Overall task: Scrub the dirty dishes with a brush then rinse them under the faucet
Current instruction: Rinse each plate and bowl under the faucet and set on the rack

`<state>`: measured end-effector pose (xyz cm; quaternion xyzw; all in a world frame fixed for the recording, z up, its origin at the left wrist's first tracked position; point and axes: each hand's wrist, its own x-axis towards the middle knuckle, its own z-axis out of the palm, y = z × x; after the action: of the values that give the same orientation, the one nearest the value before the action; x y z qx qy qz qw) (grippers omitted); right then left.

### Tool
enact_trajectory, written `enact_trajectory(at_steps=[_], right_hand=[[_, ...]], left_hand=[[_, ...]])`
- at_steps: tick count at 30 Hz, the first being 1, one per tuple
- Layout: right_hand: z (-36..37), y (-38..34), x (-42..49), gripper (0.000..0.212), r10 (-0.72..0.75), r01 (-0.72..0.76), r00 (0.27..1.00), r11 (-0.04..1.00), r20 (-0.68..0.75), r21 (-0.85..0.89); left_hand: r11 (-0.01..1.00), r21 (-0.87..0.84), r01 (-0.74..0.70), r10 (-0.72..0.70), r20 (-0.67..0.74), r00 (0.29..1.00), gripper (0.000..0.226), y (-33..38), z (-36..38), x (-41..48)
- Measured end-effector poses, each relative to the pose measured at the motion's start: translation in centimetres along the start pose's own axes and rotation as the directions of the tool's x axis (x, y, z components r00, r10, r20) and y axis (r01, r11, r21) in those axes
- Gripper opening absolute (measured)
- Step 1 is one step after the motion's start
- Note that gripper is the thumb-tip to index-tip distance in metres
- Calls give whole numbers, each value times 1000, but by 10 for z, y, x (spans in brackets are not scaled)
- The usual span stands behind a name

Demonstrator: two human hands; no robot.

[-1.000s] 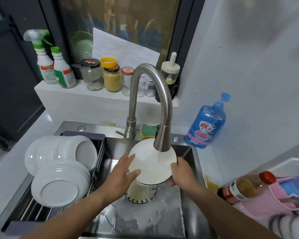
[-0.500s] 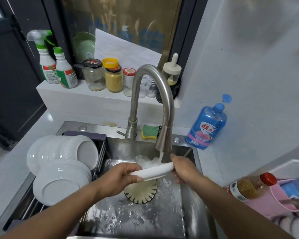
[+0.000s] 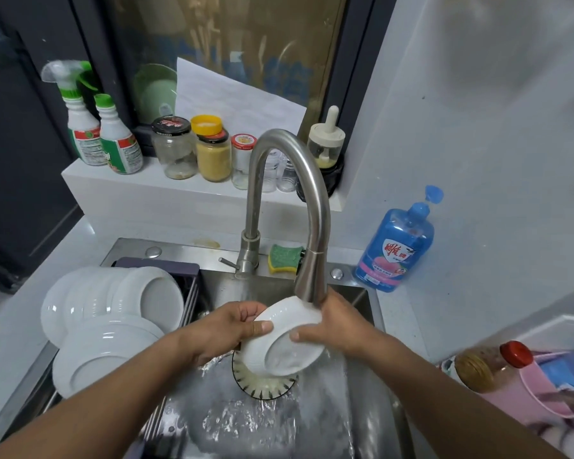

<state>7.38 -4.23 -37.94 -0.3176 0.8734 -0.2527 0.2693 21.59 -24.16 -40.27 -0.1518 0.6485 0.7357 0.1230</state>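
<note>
Rinsing step, to judge from the pose. Held between both grips over the middle of the sink [image 3: 179, 251]: a white dish [image 3: 285, 349], right under the spout of the faucet [image 3: 314, 226] and touching it or nearly so. Turned with the underside toward the camera and tilted down, probably to let water run across the back and drop off the low rim instead of collecting. Stream itself hidden behind the dish; only splashing visible on the sink floor.

Left grip [image 3: 229, 329]: curled round the left rim, thumb pressed on the outer wall. Right grip [image 3: 337, 326]: curled round the right rim, thumb on the foot ring. Taken by opposite edges, likely to steady a wet, slippery piece and to leave its surface free for the water.

Directly below, on the sink floor: a second dish with dark rim marks [image 3: 265, 387], yellowish inside, seemingly waiting for its turn. Leaning together on the rack [image 3: 188, 286] at the left edge of the sink: white plates [image 3: 113, 313], presumably finished and left to drain. At the back edge, beside the faucet base: a green and yellow sponge [image 3: 284, 258]. On the table [image 3: 408, 313] by the back right corner of the sink: a blue soap bottle [image 3: 395, 246]. No brush to be seen anywhere.

Worth watching: a slip of the wet dish onto the one underneath.
</note>
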Motion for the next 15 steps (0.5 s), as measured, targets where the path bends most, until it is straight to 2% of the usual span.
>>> enact_trajectory(at_steps=[4, 6, 8, 11, 15], right_hand=[[-9, 3, 5, 80, -4, -7, 998, 985, 58, 174], [-8, 8, 9, 82, -5, -11, 998, 963, 61, 270], [-6, 11, 11, 85, 9, -27, 999, 936, 53, 352], [-8, 16, 12, 84, 56, -64, 998, 874, 30, 482], [-5, 24, 15, 72, 170, -148, 985, 794, 19, 590]], left_hand=[[998, 3, -64, 64, -46, 997, 23, 2, -3, 9], [994, 51, -101, 103, -50, 993, 39, 1, -3, 15], [977, 173, -127, 139, -60, 989, 61, -4, -6, 19], [952, 287, -109, 164, -176, 971, 90, -20, -12, 20], [997, 64, -47, 62, -259, 964, 89, -37, -11, 21]])
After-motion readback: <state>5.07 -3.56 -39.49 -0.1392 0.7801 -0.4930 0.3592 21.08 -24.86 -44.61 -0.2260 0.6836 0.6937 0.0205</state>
